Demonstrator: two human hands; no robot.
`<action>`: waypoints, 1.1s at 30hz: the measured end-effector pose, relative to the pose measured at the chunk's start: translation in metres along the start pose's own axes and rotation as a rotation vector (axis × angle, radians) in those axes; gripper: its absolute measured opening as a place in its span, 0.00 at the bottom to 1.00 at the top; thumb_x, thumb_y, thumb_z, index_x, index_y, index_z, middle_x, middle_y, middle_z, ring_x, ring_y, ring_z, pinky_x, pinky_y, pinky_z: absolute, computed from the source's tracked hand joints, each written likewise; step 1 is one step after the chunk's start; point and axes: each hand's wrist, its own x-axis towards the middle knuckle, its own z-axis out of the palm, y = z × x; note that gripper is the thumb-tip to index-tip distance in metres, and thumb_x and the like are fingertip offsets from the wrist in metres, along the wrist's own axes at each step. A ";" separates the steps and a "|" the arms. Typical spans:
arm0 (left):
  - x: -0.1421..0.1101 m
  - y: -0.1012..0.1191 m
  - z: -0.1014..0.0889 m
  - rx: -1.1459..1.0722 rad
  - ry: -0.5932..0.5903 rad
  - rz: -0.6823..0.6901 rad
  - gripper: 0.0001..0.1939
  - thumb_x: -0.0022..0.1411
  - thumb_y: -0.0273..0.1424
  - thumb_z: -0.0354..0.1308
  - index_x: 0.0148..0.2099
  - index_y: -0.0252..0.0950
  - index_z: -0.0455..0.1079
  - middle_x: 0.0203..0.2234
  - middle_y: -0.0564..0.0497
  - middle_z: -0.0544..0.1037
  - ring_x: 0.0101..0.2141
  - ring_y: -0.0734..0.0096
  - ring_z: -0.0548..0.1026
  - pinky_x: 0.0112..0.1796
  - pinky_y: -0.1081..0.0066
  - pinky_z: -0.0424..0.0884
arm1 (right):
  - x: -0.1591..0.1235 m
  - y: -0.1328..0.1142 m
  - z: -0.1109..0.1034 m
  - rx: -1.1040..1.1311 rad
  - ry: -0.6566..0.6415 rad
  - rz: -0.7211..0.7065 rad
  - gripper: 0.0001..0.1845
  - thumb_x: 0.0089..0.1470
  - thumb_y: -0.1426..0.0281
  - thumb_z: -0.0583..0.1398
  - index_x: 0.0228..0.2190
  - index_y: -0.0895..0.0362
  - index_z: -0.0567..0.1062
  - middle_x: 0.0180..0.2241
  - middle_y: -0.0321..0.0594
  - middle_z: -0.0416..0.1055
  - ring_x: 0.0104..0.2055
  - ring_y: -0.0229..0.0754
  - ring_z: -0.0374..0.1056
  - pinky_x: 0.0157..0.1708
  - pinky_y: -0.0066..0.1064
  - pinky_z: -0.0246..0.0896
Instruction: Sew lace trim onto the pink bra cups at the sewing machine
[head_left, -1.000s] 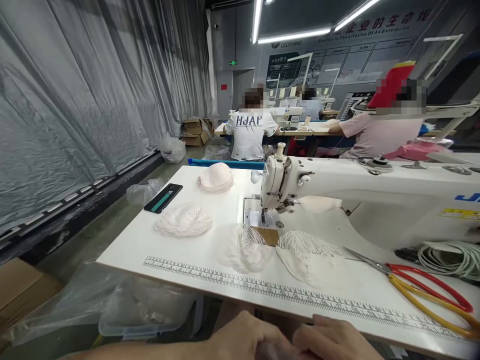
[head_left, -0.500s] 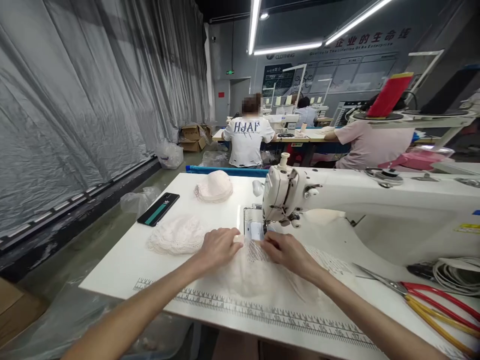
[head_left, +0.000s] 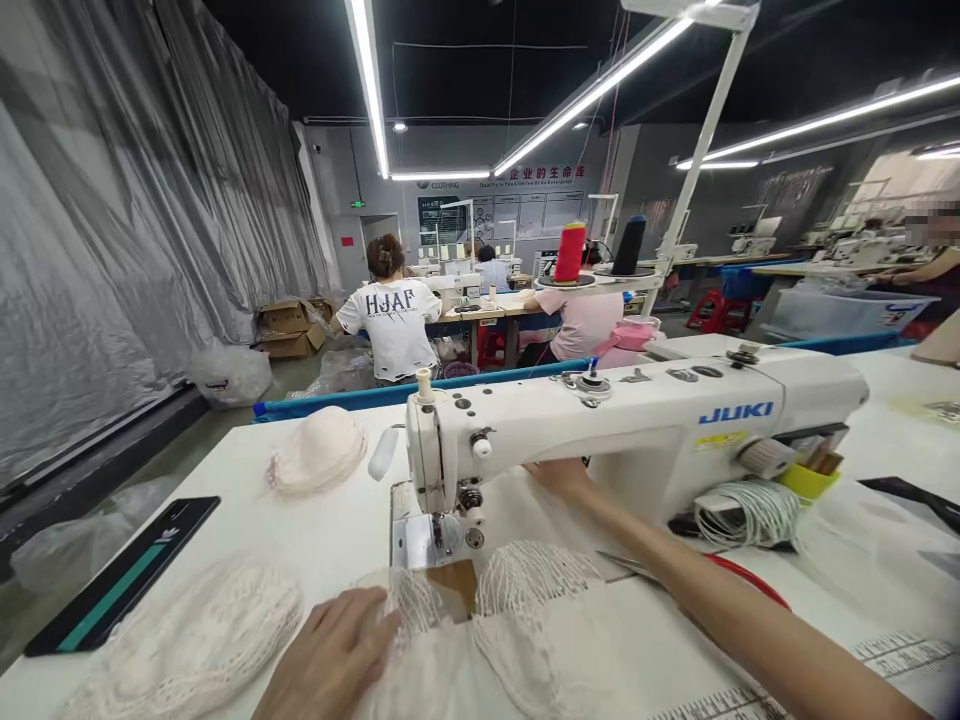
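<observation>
A white JUKI sewing machine stands on the white table. In front of its needle lies white lace-mesh fabric. My left hand rests flat on the left part of that fabric, fingers stretched out. My right hand reaches behind the machine's arm, past the needle head; its fingers are hidden by the machine body. A stack of white lace cups lies at my left, and another stack sits farther back.
A black phone lies at the table's left edge. Coiled white cord and a red-handled tool sit under the machine's right end. People sit at sewing tables behind. Thread cones stand on a rack. Grey plastic sheeting hangs left.
The view has moved closer and tilted up. My right hand left the fabric by the needle and reached behind the machine's arm. My left hand slid back toward me on the fabric.
</observation>
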 end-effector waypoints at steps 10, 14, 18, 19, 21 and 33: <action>0.039 0.023 -0.022 -0.069 -0.052 0.051 0.27 0.59 0.46 0.52 0.57 0.42 0.58 0.48 0.42 0.72 0.47 0.57 0.70 0.45 0.59 0.66 | 0.011 0.036 0.021 0.101 0.028 0.018 0.14 0.60 0.65 0.55 0.46 0.55 0.69 0.48 0.43 0.66 0.45 0.43 0.66 0.43 0.39 0.65; 0.095 0.060 -0.013 -0.171 -0.116 0.246 0.18 0.57 0.23 0.49 0.51 0.35 0.63 0.45 0.41 0.73 0.44 0.60 0.71 0.44 0.61 0.67 | 0.003 0.039 0.016 0.103 0.072 0.025 0.13 0.60 0.66 0.55 0.46 0.54 0.69 0.49 0.43 0.65 0.45 0.42 0.66 0.43 0.38 0.65; 0.167 0.076 0.019 -0.142 -0.345 0.074 0.26 0.47 0.13 0.46 0.48 0.34 0.65 0.50 0.42 0.69 0.48 0.60 0.68 0.48 0.63 0.65 | -0.014 0.043 0.010 0.073 0.079 0.002 0.14 0.59 0.65 0.55 0.46 0.57 0.69 0.47 0.43 0.66 0.44 0.43 0.66 0.43 0.39 0.65; 0.185 0.077 0.028 -0.117 -0.398 0.030 0.26 0.48 0.13 0.45 0.49 0.32 0.65 0.52 0.41 0.66 0.52 0.60 0.65 0.51 0.63 0.61 | -0.019 0.045 0.010 0.064 0.073 -0.010 0.14 0.59 0.65 0.56 0.46 0.57 0.68 0.47 0.43 0.66 0.44 0.43 0.67 0.42 0.40 0.65; 0.216 0.075 0.046 -0.084 -0.470 -0.038 0.27 0.49 0.15 0.48 0.53 0.27 0.61 0.55 0.36 0.62 0.55 0.56 0.61 0.55 0.60 0.56 | -0.027 0.048 0.008 0.046 0.057 -0.036 0.14 0.59 0.65 0.56 0.45 0.59 0.69 0.45 0.43 0.67 0.43 0.42 0.67 0.41 0.40 0.66; 0.244 0.068 0.095 -0.067 -0.470 -0.219 0.16 0.57 0.17 0.44 0.45 0.24 0.67 0.42 0.36 0.72 0.46 0.55 0.68 0.46 0.60 0.62 | -0.054 0.047 -0.012 -0.027 -0.001 -0.043 0.10 0.56 0.79 0.49 0.29 0.60 0.68 0.31 0.47 0.71 0.30 0.44 0.67 0.29 0.31 0.57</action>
